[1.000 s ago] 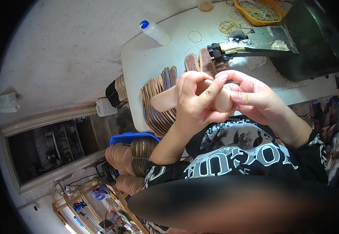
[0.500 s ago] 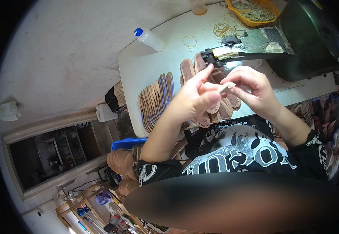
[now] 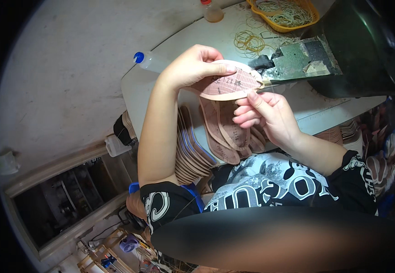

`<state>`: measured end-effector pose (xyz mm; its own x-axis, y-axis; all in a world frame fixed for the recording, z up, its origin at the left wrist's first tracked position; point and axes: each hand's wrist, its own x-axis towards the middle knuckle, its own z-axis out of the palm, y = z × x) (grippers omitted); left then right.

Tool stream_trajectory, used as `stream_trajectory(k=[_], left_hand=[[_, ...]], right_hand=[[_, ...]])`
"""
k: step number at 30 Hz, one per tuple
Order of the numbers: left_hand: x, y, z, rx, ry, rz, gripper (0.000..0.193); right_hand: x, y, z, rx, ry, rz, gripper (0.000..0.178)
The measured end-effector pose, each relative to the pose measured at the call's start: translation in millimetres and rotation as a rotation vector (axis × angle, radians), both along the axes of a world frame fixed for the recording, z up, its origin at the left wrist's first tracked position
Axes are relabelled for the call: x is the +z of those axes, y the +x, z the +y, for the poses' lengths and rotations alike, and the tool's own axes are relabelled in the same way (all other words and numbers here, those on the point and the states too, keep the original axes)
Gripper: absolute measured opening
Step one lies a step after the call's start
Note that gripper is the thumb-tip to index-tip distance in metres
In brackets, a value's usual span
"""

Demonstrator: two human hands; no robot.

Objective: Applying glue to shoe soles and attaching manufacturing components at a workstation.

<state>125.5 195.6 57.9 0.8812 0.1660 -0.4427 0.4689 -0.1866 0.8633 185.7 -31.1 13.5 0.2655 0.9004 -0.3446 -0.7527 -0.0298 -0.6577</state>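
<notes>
A brown shoe insole (image 3: 229, 85) with a pale strip along its rim lies with its face turned up, its narrow end at the tip of the dark green machine arm (image 3: 303, 60). My left hand (image 3: 189, 68) closes on its far left side, thumb pressed on the face. With the thumb and fingers of my right hand (image 3: 272, 113), I pinch the near edge close to the machine tip. Exactly where the edge meets the machine is hard to make out. Below my hands, more brown insoles (image 3: 234, 134) lie overlapping on the white table (image 3: 343, 105).
A row of insoles (image 3: 189, 152) stands left of the pile. A yellow basket (image 3: 315, 22) of pale bands and loose tan bands (image 3: 248, 43) sit at the back. Toward the left are a blue-capped bottle (image 3: 151, 62) and a red-capped bottle (image 3: 213, 13).
Both hands were close together over the pile, pinching a pale edge. Now they are farther apart, the insole is spread face up at the machine tip, and my left hand has moved up and left.
</notes>
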Motion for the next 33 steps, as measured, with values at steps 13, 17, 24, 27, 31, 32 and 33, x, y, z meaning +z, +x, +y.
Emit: stream_trajectory(k=[13, 17, 24, 27, 31, 32, 33], left_hand=[[6.7, -27.3, -27.3, 0.265, -0.135, 0.131, 0.034], [-3.5, -40.1, -44.3, 0.292, -0.212, 0.134, 0.040], [-42.8, -92.7, -117.4, 0.810, -0.805, -0.349, 0.030], [-56.9, -107.8, -142.8, 0.769, -1.132, -0.446, 0.033], [-66.1, -107.6, -168.1, 0.601, -1.345, -0.436, 0.045], [-65.8, -107.0, -172.0, 0.649, -1.317, -0.357, 0.055], [-64.5, -106.9, -176.1, 0.607, -1.362, -0.406, 0.055]], right_hand=[[10.0, 28.5, 0.0, 0.112, -0.116, 0.004, 0.038], [7.8, 39.9, -1.1, 0.205, -0.115, -0.053, 0.037], [17.1, 6.0, -12.0, 0.340, 0.090, -0.080, 0.038], [27.5, -8.4, -19.7, 0.357, 0.113, -0.171, 0.036], [39.6, -15.2, -30.3, 0.352, 0.133, -0.317, 0.034], [42.5, -16.0, -34.9, 0.318, 0.149, -0.353, 0.033], [44.9, -17.9, -39.1, 0.277, 0.158, -0.382, 0.031]])
